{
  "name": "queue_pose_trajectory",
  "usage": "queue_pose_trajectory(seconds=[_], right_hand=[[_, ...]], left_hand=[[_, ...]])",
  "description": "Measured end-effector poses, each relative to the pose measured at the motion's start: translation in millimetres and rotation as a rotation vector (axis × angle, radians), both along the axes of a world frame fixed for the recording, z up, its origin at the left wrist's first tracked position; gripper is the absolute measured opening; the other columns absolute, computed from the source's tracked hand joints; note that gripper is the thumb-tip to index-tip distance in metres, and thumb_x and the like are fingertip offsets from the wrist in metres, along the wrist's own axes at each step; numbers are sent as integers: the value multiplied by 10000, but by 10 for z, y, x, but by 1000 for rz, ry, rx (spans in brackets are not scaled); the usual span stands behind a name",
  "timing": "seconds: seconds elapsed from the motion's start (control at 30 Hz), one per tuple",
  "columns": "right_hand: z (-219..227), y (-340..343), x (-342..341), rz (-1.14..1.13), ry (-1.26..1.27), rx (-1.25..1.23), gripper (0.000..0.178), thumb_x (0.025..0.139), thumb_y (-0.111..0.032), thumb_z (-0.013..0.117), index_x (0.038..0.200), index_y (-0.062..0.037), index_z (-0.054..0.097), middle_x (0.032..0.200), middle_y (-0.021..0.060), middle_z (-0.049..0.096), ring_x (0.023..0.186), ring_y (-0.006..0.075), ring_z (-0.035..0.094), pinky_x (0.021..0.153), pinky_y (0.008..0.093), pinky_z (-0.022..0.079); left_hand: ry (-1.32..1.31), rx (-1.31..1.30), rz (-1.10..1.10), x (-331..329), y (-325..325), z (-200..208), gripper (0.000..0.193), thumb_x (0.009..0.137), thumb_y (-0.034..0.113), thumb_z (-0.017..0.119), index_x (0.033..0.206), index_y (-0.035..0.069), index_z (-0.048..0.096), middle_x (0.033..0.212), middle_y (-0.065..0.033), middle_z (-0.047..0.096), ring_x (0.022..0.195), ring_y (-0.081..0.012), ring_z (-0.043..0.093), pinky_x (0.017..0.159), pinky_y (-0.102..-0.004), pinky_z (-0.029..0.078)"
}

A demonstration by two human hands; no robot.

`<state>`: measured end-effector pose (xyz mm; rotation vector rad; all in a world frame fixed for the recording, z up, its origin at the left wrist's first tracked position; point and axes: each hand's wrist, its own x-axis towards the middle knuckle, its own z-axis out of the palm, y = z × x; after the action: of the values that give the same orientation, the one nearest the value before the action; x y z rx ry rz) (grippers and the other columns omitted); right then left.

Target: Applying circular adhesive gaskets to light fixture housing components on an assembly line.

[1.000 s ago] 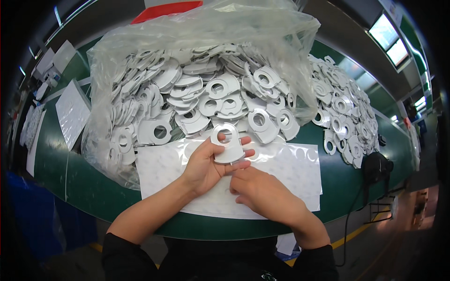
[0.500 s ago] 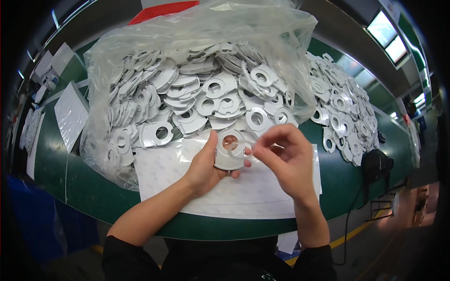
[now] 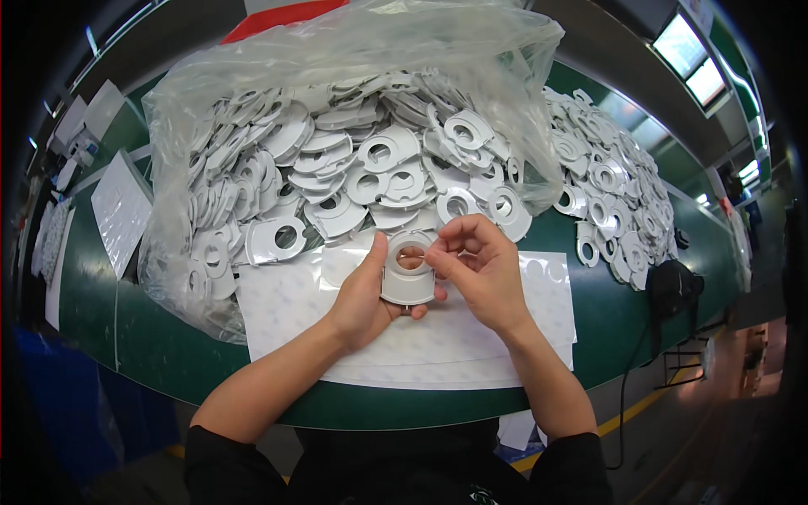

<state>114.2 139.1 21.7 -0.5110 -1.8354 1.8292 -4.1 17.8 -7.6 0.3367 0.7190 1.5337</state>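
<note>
My left hand (image 3: 367, 296) grips a flat light-grey plastic part (image 3: 408, 290), thumb along its left edge and fingers underneath. The part has a round hole at its far end and a broad curved near end. A thin translucent ring (image 3: 412, 269) shows at the hole's edge. My right hand (image 3: 480, 273) is closed, thumb and forefinger pinched at the right side of the ring, against the part. Its other fingers curl above. The exact grip on the ring is partly hidden by the fingertips.
Beyond my hands, a large clear plastic bag (image 3: 337, 63) lies open over a heap of similar parts (image 3: 337, 215). More parts (image 3: 606, 177) are piled at the right. White sheets (image 3: 438, 358) lie beneath my hands on the green table (image 3: 93, 295). A black object (image 3: 673, 286) sits at the right edge.
My right hand has moved left and slightly up, bringing the translucent ring from across the part's middle to the hole's edge. My left hand still holds the part.
</note>
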Motion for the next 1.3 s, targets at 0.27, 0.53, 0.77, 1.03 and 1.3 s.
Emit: queue_pose_trajectory(seconds=[0.27,0.53,0.77,1.03,1.3], right_hand=[[5,-2,2,-2,2,-7,195,816,-27,652,972,17,544,812,68,616,553,73,558,479,179,422],[0,12,1,3,-13,6,179,814,-28,654,952,14,547,797,53,607,550,63,550,478,171,411],[7,3,-3,-7,-24,25,165,812,-26,658,933,11,552,791,55,610,539,64,554,475,170,414],[26,-22,4,-10,-58,110,172,808,-20,657,949,4,563,802,49,619,570,69,572,498,190,445],[-19,-18,54,-117,-41,779,268,693,38,640,950,-34,611,826,80,636,708,194,616,576,277,497]], left_hand=[[3,-6,1,3,2,-6,617,989,520,132,1191,55,483,1087,-98,578,897,-212,593,635,-306,445],[-1,-10,4,15,5,37,612,988,526,142,1170,55,488,1083,-96,574,890,-203,593,631,-300,445],[138,-45,5,16,3,77,258,978,287,413,1111,75,478,1040,-84,581,884,-167,606,632,-272,460],[173,-102,28,33,-10,95,202,960,239,459,1098,92,468,1019,-73,584,893,-161,606,631,-270,460],[154,-111,40,26,-24,94,228,961,246,471,1137,102,458,1027,-51,571,893,-144,586,626,-268,447]])
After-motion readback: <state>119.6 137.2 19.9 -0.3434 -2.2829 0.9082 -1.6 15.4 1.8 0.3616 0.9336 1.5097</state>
